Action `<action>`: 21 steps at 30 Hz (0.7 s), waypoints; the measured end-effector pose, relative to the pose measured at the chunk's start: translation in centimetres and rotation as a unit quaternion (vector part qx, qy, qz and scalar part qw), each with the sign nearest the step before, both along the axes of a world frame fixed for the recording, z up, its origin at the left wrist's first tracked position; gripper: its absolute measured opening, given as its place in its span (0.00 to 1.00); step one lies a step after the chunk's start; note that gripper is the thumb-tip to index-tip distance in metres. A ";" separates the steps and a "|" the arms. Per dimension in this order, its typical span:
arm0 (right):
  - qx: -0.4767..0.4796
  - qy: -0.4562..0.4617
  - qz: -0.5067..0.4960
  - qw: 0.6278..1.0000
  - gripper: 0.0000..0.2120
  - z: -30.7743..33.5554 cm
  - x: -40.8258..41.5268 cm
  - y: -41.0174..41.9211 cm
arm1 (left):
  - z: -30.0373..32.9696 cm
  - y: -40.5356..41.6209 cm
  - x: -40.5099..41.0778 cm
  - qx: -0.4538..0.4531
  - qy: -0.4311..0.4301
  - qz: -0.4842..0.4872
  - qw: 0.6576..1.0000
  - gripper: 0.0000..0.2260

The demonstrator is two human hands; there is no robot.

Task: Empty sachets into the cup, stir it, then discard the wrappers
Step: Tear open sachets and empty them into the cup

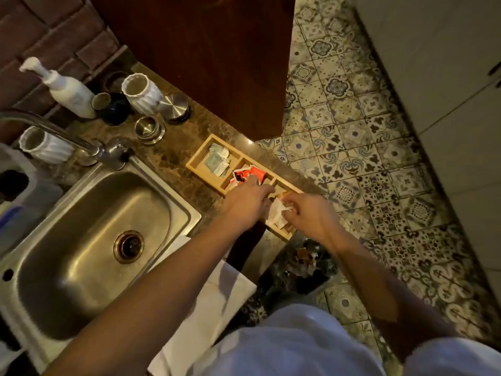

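A wooden divided tray (197,164) lies on the brown stone counter beside the sink. Its far compartment holds pale green sachets (218,160), the middle one red and black sachets (248,174). My left hand (248,203) and my right hand (309,214) meet over the tray's near end. Between them is a white sachet (276,214); both hands pinch it, fingers curled around its edges. A white ribbed cup (141,93) stands upright at the back of the counter, and another white ribbed cup (44,145) stands behind the tap. The tray's near compartment is mostly hidden by my hands.
A steel sink (92,240) with its tap (48,126) fills the left. A soap pump bottle (65,89), steel lidded pots (174,105) and a small steel bowl (148,128) crowd the counter's back. A dark bin (301,267) with scraps stands on the patterned tile floor below my hands.
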State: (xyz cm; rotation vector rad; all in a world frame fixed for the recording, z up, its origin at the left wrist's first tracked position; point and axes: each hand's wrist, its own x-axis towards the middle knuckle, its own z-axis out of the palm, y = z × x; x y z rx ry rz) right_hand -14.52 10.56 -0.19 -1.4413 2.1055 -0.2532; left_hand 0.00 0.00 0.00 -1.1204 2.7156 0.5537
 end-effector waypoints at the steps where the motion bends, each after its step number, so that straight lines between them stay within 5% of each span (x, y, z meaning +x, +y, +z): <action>1: 0.012 0.016 0.008 1.000 0.18 -0.3 0.0 -0.3 | 0.1 -0.3 -0.5 -0.002 -0.022 -0.020 1.000 0.15; 11: 0.066 0.024 -0.017 0.997 0.20 -1.2 1.1 -0.4 | -0.9 -1.2 -2.9 -0.031 -0.177 -0.118 0.977 0.11; 15: 0.084 0.020 -0.032 0.996 0.20 -1.5 1.6 -0.7 | -1.4 -1.4 -2.2 -0.005 -0.163 -0.106 0.981 0.04; 21: 0.089 0.034 -0.040 0.995 0.17 -1.8 2.4 -1.1 | -2.0 -1.2 -1.6 -0.021 -0.122 -0.105 0.987 0.09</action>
